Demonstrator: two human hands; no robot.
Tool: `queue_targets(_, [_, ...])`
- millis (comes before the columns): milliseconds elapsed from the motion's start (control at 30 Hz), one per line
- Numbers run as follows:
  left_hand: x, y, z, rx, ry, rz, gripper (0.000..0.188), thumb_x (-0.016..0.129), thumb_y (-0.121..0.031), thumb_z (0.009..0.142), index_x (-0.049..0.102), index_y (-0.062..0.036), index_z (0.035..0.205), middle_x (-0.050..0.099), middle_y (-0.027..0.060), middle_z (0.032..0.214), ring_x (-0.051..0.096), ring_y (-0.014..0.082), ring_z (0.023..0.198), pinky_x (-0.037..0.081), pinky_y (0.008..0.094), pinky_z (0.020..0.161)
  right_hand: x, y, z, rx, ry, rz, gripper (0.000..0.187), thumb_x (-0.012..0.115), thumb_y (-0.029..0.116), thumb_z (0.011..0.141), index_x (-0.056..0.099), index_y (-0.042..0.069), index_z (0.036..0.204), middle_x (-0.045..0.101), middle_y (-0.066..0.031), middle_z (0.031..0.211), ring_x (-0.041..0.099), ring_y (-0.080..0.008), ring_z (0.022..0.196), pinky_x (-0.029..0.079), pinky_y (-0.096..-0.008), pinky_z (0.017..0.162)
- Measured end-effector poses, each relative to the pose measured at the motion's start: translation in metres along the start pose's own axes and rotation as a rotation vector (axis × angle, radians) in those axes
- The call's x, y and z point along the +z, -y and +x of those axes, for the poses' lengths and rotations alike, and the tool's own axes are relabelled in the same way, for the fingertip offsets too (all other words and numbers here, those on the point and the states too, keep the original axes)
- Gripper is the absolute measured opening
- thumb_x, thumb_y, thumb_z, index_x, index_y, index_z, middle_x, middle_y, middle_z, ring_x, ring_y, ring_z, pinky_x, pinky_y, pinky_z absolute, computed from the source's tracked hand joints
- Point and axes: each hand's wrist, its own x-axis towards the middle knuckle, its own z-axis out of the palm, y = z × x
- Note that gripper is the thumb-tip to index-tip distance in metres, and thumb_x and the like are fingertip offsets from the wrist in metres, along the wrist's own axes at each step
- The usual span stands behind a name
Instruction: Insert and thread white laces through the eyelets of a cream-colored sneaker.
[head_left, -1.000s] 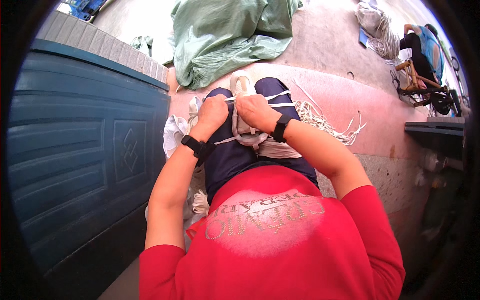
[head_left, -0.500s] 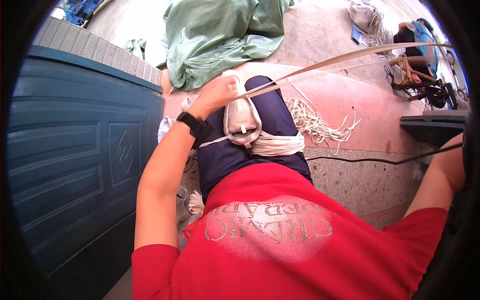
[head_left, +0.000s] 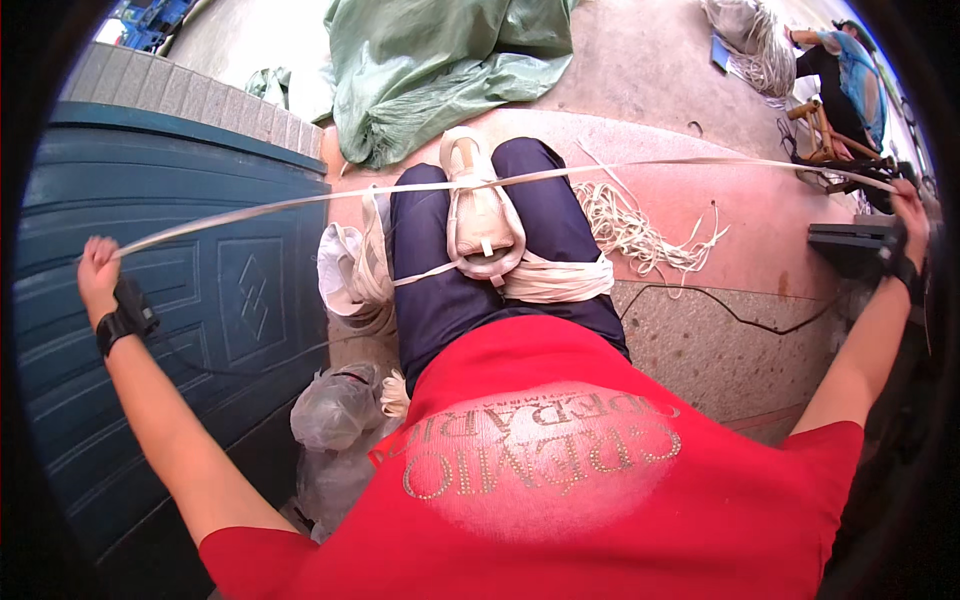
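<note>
A beige shoe (head_left: pixel 480 215) lies lengthwise on my lap between my thighs, its opening toward me. A long, flat, pale lace (head_left: pixel 300 202) passes across the upper part of the shoe and is stretched out to both sides. At the far left, in front of the blue panelled door, my left hand (head_left: pixel 98 272) is closed on one length of it. Out at the far right, my right hand (head_left: pixel 908 210) grips the other length. More pale laces (head_left: pixel 560 280) are wrapped in a bundle around my right thigh.
A tangled heap of laces (head_left: pixel 640 235) lies on the floor to the right. Left of my legs are white shoe pieces (head_left: pixel 342 270) and a clear plastic bag (head_left: pixel 335 410). Green sheeting (head_left: pixel 450 70) spreads ahead; a blue door (head_left: pixel 180 290) stands left. Another person (head_left: pixel 850 80) sits far right.
My left hand has moved from the shoe out to the far left, drawing a lace length with it. My right hand has come into view at the right, and the lace now spans both sides.
</note>
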Motion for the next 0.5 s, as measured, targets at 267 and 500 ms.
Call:
queue_targets(267, [0.084, 0.203, -0.064, -0.567, 0.130, 0.108, 0.013, 0.055, -0.009, 0.084, 0.046, -0.0081, 0.075, 0.042, -0.0037, 0.061, 0.033, 0.0015, 0.044, 0.027, 0.0146, 0.035, 0.118, -0.514, -0.069, 0.156, 0.552, -1.489, 0.028, 0.058, 0.022, 0.080, 0.061, 0.002, 0.099, 0.061, -0.0028, 0.082, 0.052, -0.0097, 0.069, 0.043, -0.0238, 0.062])
queue_targets(500, [0.222, 0.338, -0.191, -1.109, 0.740, 0.216, 0.018, 0.052, -0.027, 0.087, 0.054, -0.0090, 0.087, 0.044, -0.0055, 0.059, 0.038, 0.0023, 0.045, 0.030, 0.0167, 0.039, 0.121, -0.694, -0.134, -0.151, 1.081, -1.843, 0.018, 0.048, 0.014, 0.082, 0.058, -0.001, 0.082, 0.059, -0.0160, 0.088, 0.055, -0.0292, 0.084, 0.043, -0.0378, 0.073])
